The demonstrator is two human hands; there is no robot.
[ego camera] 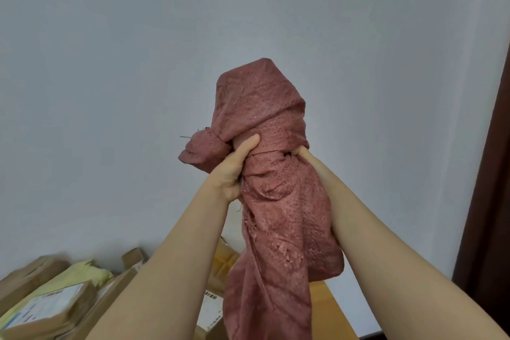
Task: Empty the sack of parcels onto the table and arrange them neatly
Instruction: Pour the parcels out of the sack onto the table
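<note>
Gripping the bunched neck of the sack [276,201], the left hand [234,168] curls round it with the thumb pressed upward. The right hand [305,153] clutches the far side, mostly buried in folds. The coarse red weave hangs limp and frayed. Below the sack to the left, brown cardboard parcels [69,315] lie on the wooden table [331,309], their white labels [44,306] too blurred to read. A bare pale wall [138,63] is behind the sack.

A plain pale grey wall [110,63] fills the far side. A dark brown door frame [491,174] stands at the right edge.
</note>
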